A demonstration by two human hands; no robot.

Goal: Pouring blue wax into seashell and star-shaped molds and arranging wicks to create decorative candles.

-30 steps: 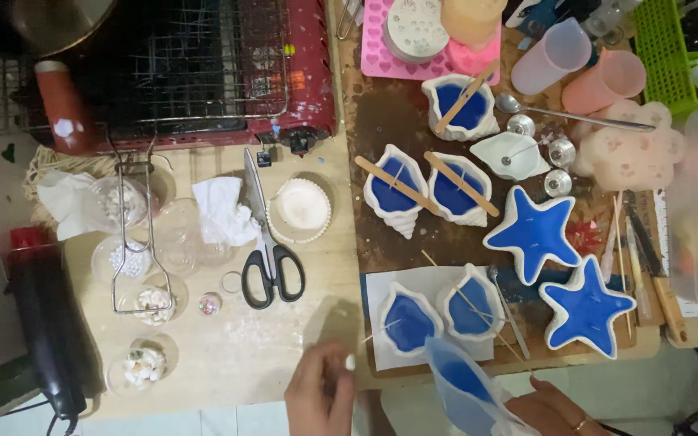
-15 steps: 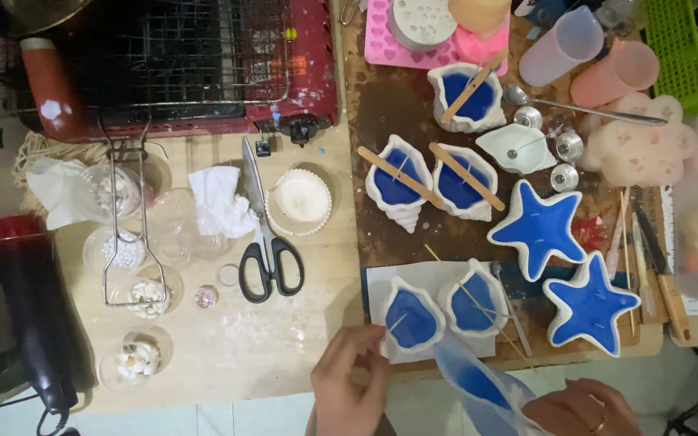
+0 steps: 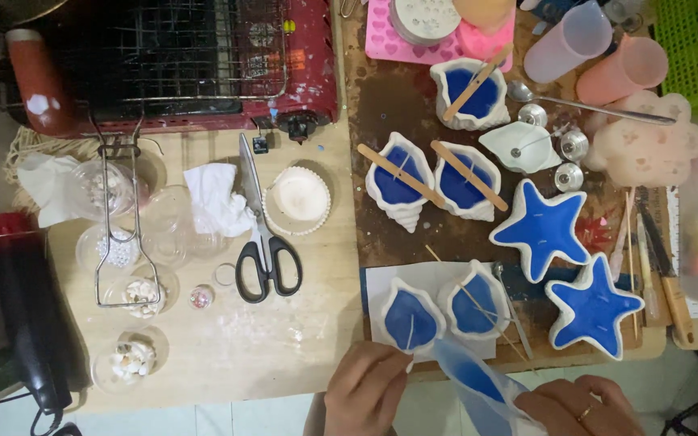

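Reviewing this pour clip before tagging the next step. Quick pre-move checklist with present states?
1. Left hand pinches the wick of the near-left shell mould: ok.
2. Wick upright and centred: not ok, it leans.
3. Right hand has a grip on the clear jug of blue liquid: ok.
4. Jug spout over that mould: not ok, it sits just short of the rim.
5. Mould on the white sheet, upright: ok.
6. Room left in the mould: cannot tell.
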